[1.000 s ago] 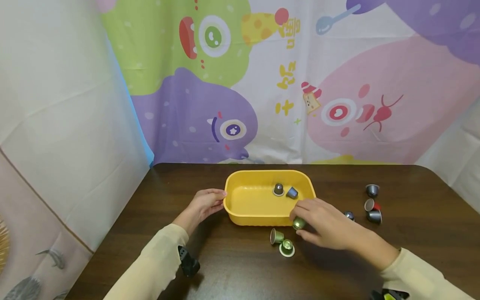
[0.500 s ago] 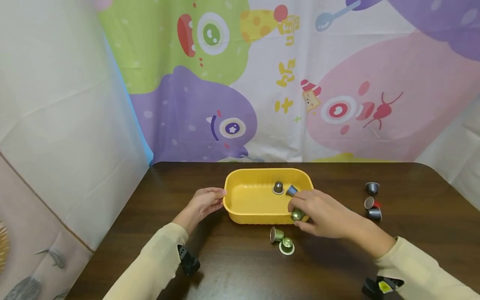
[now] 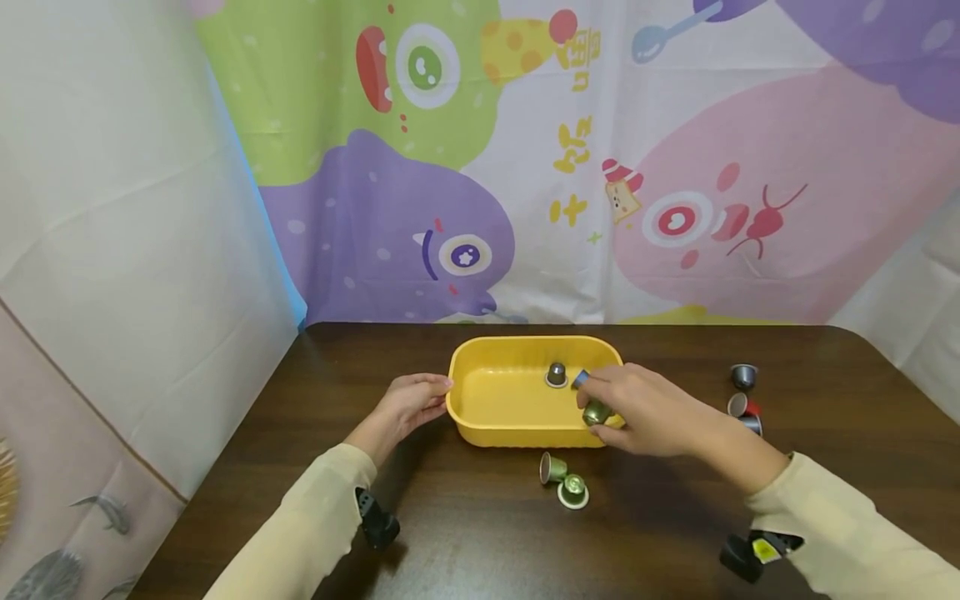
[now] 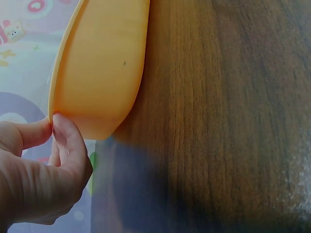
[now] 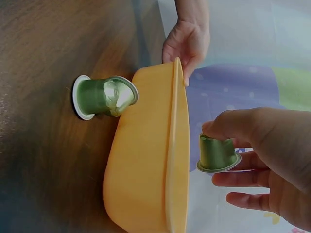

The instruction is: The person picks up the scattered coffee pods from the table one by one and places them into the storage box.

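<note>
My left hand (image 3: pixel 405 407) pinches the left rim of a yellow plastic bin (image 3: pixel 495 437), its thumb and index finger on either side of the wall in the left wrist view. A green coffee capsule (image 3: pixel 597 412) is between the thumb and fingers of my right hand (image 3: pixel 654 412), over the bin's front right corner. The right wrist view shows that held capsule (image 5: pixel 217 154) beyond the bin's rim. Inside the bin, a dark grey capsule (image 3: pixel 556 374) stands on its lid, and a blue capsule (image 3: pixel 580 379) is partly hidden behind my right fingers.
In front of the bin, a green capsule (image 3: pixel 553 468) lies on its side, beside an upright green capsule (image 3: pixel 573 490). To the right are a dark grey capsule (image 3: pixel 743 377), a red capsule (image 3: pixel 742 406) and another dark one (image 3: pixel 752 425). A printed cloth (image 3: pixel 555 275) hangs behind the table.
My right hand has carried the green capsule up and away from me, from the bin's front edge to above its right corner. My left hand keeps its hold on the rim.
</note>
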`<state>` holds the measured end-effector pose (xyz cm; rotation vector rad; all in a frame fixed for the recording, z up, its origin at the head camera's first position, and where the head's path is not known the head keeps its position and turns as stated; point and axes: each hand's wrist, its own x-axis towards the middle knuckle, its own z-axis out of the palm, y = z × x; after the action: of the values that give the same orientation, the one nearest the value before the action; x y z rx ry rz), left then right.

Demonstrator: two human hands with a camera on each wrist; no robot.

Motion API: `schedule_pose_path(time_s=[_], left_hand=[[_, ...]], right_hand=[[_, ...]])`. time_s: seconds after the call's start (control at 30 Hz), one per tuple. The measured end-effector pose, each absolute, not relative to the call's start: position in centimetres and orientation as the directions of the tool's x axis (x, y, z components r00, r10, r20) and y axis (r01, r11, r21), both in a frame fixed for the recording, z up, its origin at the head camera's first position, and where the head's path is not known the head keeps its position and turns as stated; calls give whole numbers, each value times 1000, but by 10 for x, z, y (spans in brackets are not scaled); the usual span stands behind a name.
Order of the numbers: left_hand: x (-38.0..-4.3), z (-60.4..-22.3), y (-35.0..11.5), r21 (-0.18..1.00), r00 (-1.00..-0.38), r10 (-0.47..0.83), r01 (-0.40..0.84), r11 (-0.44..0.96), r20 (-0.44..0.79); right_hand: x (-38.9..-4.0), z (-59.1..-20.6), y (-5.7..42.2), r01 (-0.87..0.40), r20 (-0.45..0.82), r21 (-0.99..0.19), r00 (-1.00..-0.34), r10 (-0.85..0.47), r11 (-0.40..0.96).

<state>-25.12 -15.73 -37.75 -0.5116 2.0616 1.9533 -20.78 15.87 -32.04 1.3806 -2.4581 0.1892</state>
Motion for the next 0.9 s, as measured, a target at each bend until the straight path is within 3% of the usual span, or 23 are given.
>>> schedule_pose_path(time_s=[0.9], left_hand=[[-251,-378,-158,909,-909,-80,-414,42,-410]], right_hand=[[-231,-296,144,-818,152,-32,-572,-806,574]])
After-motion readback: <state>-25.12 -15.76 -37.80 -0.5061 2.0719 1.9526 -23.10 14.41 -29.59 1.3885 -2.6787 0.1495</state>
